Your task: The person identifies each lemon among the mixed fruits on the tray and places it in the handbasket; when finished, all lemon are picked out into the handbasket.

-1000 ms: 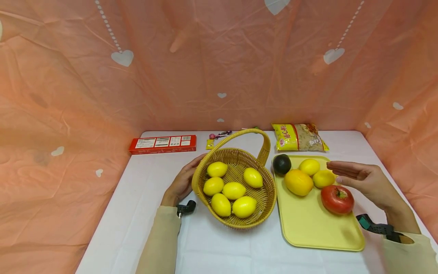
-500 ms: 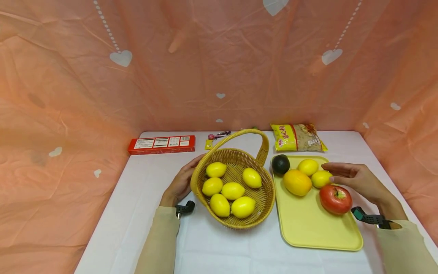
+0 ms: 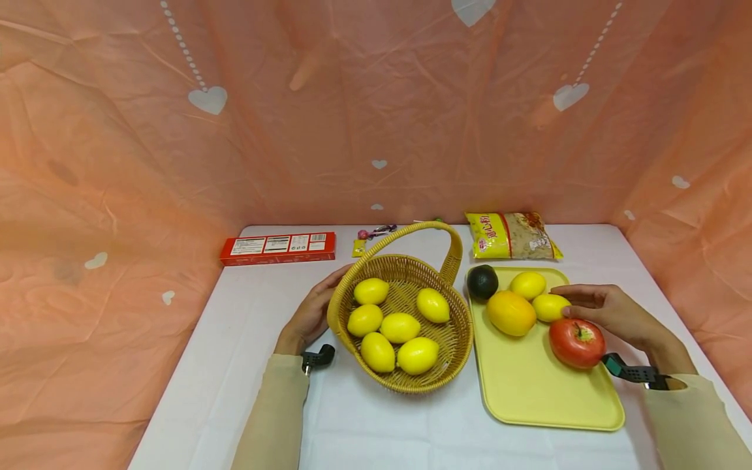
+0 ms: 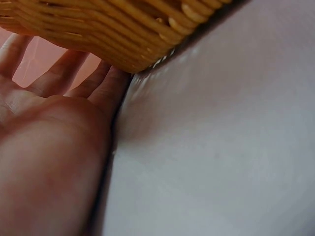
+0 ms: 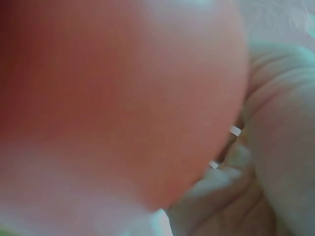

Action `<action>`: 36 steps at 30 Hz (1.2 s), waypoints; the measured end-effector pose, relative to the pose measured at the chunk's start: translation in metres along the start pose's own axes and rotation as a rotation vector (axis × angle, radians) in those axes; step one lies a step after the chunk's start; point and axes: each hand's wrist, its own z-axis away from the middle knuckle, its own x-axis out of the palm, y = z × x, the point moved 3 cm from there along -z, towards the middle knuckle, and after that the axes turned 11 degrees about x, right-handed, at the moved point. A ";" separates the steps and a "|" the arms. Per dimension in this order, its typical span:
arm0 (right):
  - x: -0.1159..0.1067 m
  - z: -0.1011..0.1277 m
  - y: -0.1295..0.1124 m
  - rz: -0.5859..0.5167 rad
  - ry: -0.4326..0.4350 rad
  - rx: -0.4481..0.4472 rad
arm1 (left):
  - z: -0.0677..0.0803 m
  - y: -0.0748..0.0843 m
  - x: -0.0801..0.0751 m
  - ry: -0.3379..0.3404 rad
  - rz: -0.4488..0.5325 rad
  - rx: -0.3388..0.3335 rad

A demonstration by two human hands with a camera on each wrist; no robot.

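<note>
In the head view, my left hand (image 3: 316, 310) rests against the left side of a wicker basket (image 3: 451, 346) with an arched handle. Its fingers reach fairly straight along the weave, as the left wrist view shows too. Several lemons (image 3: 401, 327) lie in the basket. Over a yellow tray (image 3: 529, 398), my right hand (image 3: 617, 318) holds a lemon (image 3: 548, 307) with its thumb at the near right end and its fingers behind. Just in front of that hand sits a red tomato (image 3: 577, 343), which fills most of the right wrist view and hides the lemon there.
Also on the tray are another lemon (image 3: 528, 285), a larger orange-yellow fruit (image 3: 511, 313) and a dark avocado (image 3: 482, 282). At the back stand a red box (image 3: 279, 249), small candies (image 3: 367, 235) and a yellow food packet (image 3: 513, 235). Pink cloth (image 3: 376, 130) hangs behind.
My right hand has come left and in to the lemon, its thumb now touching it. The lemon has shifted slightly left. My left hand and the basket stay put.
</note>
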 end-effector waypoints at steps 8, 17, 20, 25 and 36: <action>-0.002 0.007 0.001 0.028 0.153 -0.031 | 0.000 0.000 0.001 -0.007 -0.006 0.007; 0.004 0.032 -0.026 -0.341 0.136 -0.289 | 0.001 -0.001 -0.001 -0.004 -0.009 0.004; 0.016 0.038 -0.046 -0.437 0.054 -0.383 | 0.000 0.000 -0.001 -0.003 -0.008 0.005; 0.040 0.043 -0.077 -0.423 -0.089 -0.472 | 0.000 0.000 -0.001 0.008 -0.004 -0.004; 0.104 0.036 -0.118 -0.355 -0.223 -0.540 | 0.000 0.001 0.001 -0.007 0.001 0.000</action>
